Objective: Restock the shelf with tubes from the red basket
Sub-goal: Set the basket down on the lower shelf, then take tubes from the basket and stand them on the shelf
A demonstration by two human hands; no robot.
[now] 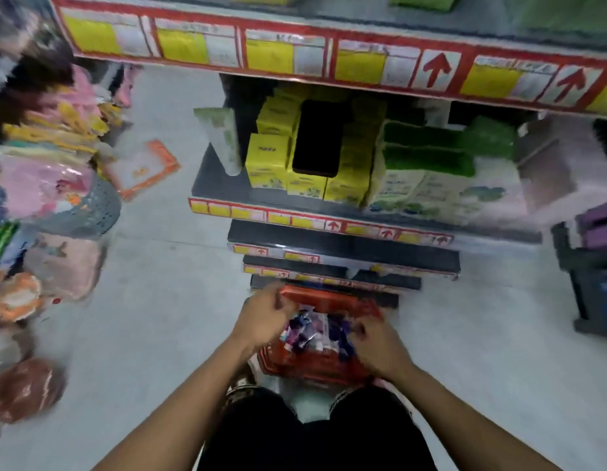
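Note:
The red basket (pixel 309 363) stands on the floor in front of my feet, against the foot of the shelf unit. Several purple-and-white tubes (pixel 309 329) lie in it. My left hand (pixel 263 317) reaches in over the basket's left side with curled fingers, close to the far rim; the blur hides whether it holds anything. My right hand (pixel 380 348) is down at the basket's right side, fingers curled among the tubes. A pale green tube (pixel 224 137) stands on the shelf (pixel 217 185) at its left end.
Yellow boxes (pixel 278 158), a black phone (pixel 320 137) lying on them and green packs (pixel 428 147) fill the shelf. Lower shelf edges (pixel 343 243) jut out above the basket. Packaged goods and a grey basket (pixel 91 212) crowd the left. A dark crate (pixel 594 277) stands at the right.

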